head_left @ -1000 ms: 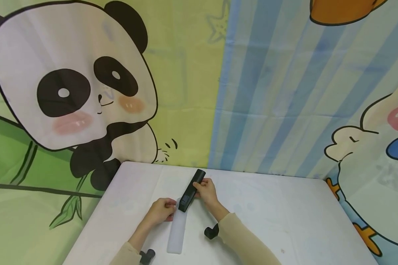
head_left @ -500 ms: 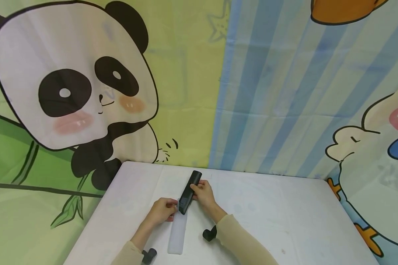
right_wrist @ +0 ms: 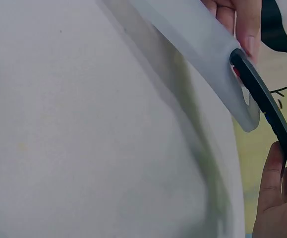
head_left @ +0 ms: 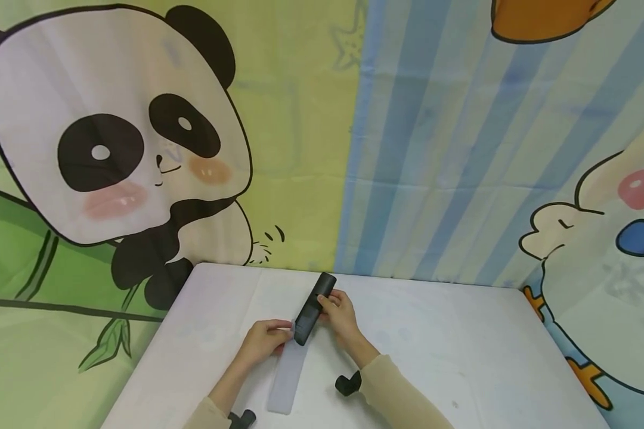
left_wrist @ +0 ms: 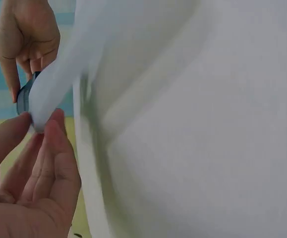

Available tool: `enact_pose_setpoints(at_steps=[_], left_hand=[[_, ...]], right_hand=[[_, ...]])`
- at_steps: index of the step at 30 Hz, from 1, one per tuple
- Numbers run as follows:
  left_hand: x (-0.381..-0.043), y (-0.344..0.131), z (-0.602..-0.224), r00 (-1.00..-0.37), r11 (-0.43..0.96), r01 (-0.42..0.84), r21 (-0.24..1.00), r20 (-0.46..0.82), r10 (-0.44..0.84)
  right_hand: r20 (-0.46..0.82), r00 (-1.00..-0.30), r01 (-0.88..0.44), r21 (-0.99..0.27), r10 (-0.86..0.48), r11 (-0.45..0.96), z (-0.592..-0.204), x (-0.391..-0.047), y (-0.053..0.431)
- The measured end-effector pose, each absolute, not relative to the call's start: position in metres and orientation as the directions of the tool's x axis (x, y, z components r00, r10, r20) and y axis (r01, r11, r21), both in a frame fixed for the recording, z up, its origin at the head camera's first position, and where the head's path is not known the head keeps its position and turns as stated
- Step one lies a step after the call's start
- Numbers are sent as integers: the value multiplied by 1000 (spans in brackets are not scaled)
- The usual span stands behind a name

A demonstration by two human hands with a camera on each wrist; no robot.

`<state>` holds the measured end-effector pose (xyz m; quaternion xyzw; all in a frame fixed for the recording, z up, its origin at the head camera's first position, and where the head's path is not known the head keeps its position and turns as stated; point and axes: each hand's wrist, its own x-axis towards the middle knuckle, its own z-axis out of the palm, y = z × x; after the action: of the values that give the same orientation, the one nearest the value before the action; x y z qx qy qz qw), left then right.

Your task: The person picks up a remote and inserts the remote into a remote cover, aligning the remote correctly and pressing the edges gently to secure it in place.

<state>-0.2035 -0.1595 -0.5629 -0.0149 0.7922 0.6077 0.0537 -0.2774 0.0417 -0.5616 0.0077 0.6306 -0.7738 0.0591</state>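
Note:
A black remote control, tilted with its far end up and to the right, is in my right hand, thumb on top and fingers beneath. My left hand pinches the open end of a long translucent whitish sleeve between thumb and fingers. In the right wrist view, the near end of the remote meets the mouth of the sleeve, whose lip hangs loose below it. How far the remote reaches inside, I cannot tell. In the left wrist view, the sleeve hides much of the remote.
A white table lies under both hands, and its far edge runs along a cartoon-printed cloth. Black wrist-worn devices show by the left sleeve and the right sleeve of the person.
Both hands have shifted slightly right, with the remote control and the upper end of the translucent sleeve. That sleeve now slants more, its lower end further left. Both grips stay the same.

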Motion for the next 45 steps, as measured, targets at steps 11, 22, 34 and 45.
enact_pose_setpoints(at_steps=[11,22,34,45], left_hand=[[-194,-133,-554,-980,-33,-184,982,-181,79],[-187,-109,-541,-937,-111,-249,962,-211,277],[-188,-91,-524,-942,-147,-180,973,-128,312],[-182,-78,-516,-942,-121,-107,987,-62,329]], right_hand=[[-42,-996,63,-955,-80,-291,-536,-258,75],[65,-995,-41,-959,-77,-279,-499,-236,108],[152,-986,-129,-955,-67,-269,-480,-227,117],[171,-978,-154,-978,-120,-139,-465,-222,127]])
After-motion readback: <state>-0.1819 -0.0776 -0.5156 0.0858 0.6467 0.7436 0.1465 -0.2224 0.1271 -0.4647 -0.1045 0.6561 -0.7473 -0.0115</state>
